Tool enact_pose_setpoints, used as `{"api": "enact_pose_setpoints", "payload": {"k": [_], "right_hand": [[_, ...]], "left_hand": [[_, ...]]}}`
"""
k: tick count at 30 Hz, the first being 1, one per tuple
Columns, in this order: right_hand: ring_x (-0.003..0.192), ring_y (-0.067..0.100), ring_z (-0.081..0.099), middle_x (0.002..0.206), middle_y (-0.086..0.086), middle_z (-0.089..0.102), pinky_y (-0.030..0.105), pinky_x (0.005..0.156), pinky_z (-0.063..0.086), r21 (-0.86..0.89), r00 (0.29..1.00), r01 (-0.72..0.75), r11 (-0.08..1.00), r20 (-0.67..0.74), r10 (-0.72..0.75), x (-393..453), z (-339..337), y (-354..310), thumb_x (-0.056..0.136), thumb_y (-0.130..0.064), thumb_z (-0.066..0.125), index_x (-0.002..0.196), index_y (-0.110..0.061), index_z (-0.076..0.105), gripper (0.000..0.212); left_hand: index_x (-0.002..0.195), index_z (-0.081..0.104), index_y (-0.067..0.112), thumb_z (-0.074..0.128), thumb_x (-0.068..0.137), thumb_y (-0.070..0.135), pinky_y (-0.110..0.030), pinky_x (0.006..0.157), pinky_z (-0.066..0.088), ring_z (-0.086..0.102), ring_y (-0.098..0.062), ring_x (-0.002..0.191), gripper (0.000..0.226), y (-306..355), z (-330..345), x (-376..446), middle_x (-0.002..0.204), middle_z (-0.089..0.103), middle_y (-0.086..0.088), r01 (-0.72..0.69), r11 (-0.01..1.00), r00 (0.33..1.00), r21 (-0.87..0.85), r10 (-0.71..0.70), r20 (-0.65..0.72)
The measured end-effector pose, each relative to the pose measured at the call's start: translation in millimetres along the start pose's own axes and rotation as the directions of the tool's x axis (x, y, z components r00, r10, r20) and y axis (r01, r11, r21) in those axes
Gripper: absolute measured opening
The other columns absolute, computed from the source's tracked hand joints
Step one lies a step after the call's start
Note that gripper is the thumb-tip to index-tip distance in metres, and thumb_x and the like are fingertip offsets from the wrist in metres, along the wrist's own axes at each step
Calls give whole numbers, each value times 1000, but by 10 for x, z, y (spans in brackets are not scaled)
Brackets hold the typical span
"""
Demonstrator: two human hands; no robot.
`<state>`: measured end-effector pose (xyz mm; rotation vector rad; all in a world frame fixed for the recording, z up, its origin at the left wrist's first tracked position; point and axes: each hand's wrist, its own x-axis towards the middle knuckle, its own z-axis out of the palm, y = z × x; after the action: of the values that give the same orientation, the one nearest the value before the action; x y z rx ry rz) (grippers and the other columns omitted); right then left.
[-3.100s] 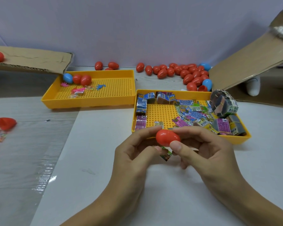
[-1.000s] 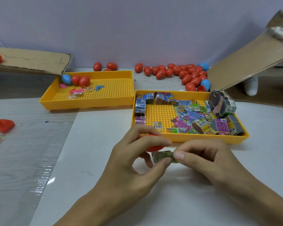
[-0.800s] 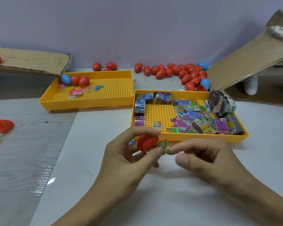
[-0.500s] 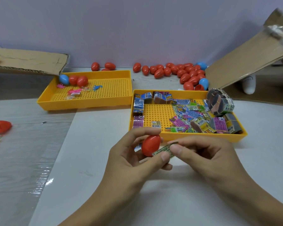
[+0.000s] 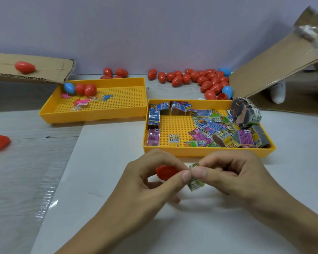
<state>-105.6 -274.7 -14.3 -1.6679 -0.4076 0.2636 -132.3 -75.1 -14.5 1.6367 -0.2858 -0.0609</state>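
— Why does the person bring both hands together just in front of the near wall of the leaflet tray (image 5: 206, 153)?

— It looks like packing work. The left hand (image 5: 147, 187) curls round a red egg (image 5: 165, 172), forefinger over its top and thumb below, so the shell is parked there while the paper is readied. The right hand (image 5: 233, 176) pinches a small printed leaflet (image 5: 195, 182) between thumb and forefinger, and the left thumb tip presses against the same paper.

— So where is the leaflet relative to the egg?

— Just beside it, on its right, outside the shell; the two thumbs meet between them. Whether the egg is whole or only a half cannot be told, as fingers cover much of it.

— And the rest of the layout?

— Stock sits within reach: more leaflets in that tray toward the table's (image 5: 106, 171) right edge, a second tray (image 5: 92, 117) with a few eggs and tiny toys to the far left, and loose eggs (image 5: 206, 81) along the far edge. The leaflet probably needs folding smaller before it fits.
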Motion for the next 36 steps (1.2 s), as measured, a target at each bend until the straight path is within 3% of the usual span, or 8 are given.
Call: {"api": "enact_pose_setpoints", "payload": {"k": [4, 7, 13, 17, 20, 25, 29, 36], "right_hand": [[49, 12, 22, 52, -10, 26, 24, 48, 21, 53, 1000, 0, 999, 27, -1, -16, -11, -9, 51, -65, 86, 83, -28, 78, 49], [49, 10, 24, 52, -16, 26, 23, 49, 24, 31, 998, 55, 998, 28, -56, -21, -6, -7, 55, -61, 86, 85, -32, 78, 42], [48, 13, 24, 54, 12, 24, 19, 45, 26, 2, 998, 41, 999, -50, -41, -12, -24, -15, 54, -61, 85, 79, -28, 79, 42], [51, 25, 29, 56, 21, 33, 22, 45, 28, -52, 991, 84, 995, -102, -89, -15, 17, -44, 67, -44, 73, 79, -29, 79, 20], [60, 15, 56, 69, 4, 59, 36, 49, 43, -109, 980, 147, 983, -120, -160, -21, 61, -49, 73, -29, 74, 88, -30, 78, 15], [59, 16, 69, 82, -2, 70, 24, 44, 49, -110, 941, 260, 959, -194, -278, -56, 134, -11, 76, 4, 64, 86, -26, 77, 34], [58, 19, 69, 81, -3, 69, 24, 40, 46, -122, 934, 250, 961, -230, -272, -45, 130, 1, 76, -1, 67, 85, -24, 77, 27], [72, 16, 69, 85, -9, 72, 37, 47, 53, -241, 911, 269, 933, -252, -327, -33, 123, 10, 76, -21, 74, 89, -30, 76, 16]], "left_hand": [[78, 72, 13, 78, 70, 36, -33, 57, 55, 62, -25, 63, 25, 8, 3, -2, 89, 63, -18, 154, 969, 987, -192, -158, -4], [77, 71, 11, 80, 67, 34, -33, 56, 54, 61, -22, 66, 26, 17, 13, -3, 83, 62, -12, 232, 918, 971, -321, -237, 23], [75, 68, 8, 76, 72, 22, -30, 50, 50, 60, -18, 75, 16, 52, -17, 15, 94, 60, -12, 245, 838, 970, -488, -214, 119], [75, 70, 10, 75, 72, 23, -29, 51, 51, 58, -19, 73, 14, 52, 4, -7, 94, 63, -4, 210, 891, 977, -402, -170, 132], [74, 70, 14, 74, 73, 29, -29, 51, 51, 57, -19, 58, 16, 40, 28, -19, 95, 62, 0, 154, 954, 987, -257, -136, 89], [78, 71, 15, 73, 73, 32, -29, 55, 53, 61, -12, 57, 17, 33, 47, -33, 99, 61, 3, 92, 985, 994, -148, -82, 73], [90, 74, 10, 69, 74, 23, -34, 61, 55, 64, -26, 71, 21, 10, 8, -17, 106, 61, -5, 71, 973, 997, -219, -62, 48], [109, 71, 28, 70, 79, 6, -26, 57, 55, 68, -16, 79, 37, 24, 13, -12, 99, 67, -6, 3, 986, 999, -165, -11, -49]]}}
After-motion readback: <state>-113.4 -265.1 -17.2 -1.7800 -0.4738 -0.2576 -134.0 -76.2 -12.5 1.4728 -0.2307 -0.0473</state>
